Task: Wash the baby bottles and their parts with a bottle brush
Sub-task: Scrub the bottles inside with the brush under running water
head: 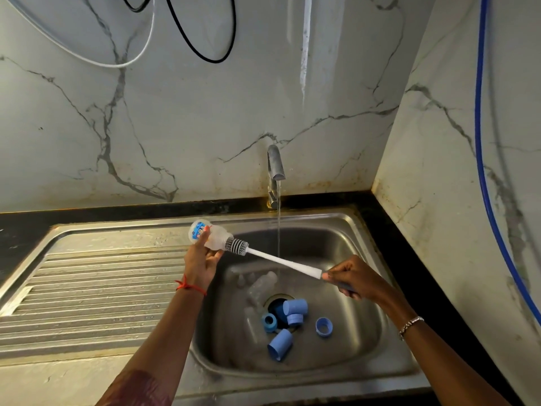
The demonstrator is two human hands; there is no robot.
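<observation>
Bottle sideways over the sink's 10 o'clock edge; left hand, fingers curled round it. Brush head at its neck; right hand, fingers clasping the handle. Risks: wet bottle slipping under a hard push; blue caps, 6 o'clock, blocking the drain.

White marble-look wall with grey veins fills the upper frame and turns a corner at right. A black cable and a white cable loop down at upper left; a blue hose runs down the right wall. At centre, a steel tap runs water into a steel sink. Its ribbed drainboard lies at left, set in a black counter.
</observation>
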